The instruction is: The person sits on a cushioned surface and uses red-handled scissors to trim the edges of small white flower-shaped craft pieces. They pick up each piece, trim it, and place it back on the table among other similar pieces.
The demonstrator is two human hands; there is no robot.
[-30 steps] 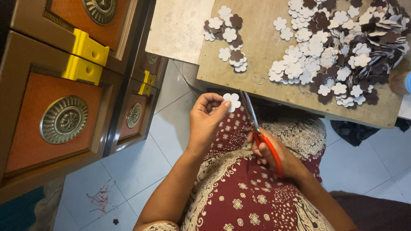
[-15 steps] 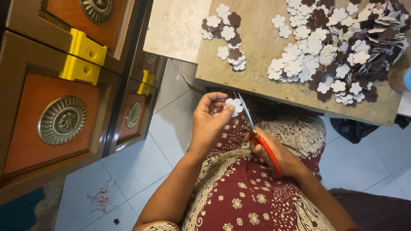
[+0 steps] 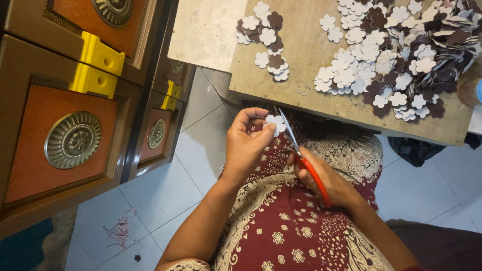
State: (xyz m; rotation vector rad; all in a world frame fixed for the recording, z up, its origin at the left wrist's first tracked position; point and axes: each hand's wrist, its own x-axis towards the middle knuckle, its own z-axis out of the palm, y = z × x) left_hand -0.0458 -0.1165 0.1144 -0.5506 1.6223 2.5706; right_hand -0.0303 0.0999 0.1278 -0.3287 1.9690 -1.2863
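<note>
Flower cutout, white, flat, sitting pinched between thumb and fingertips of left hand, over lap, just below edge of wooden board. Right hand gripping red-handled scissors, fingers clenching through handles, blades touching cutout's right edge. Cutout looking light, thin, bendy, likely foam or card; edge pinch suiting it, away from blades. Piles of white and brown flower cutouts lying on board
</note>
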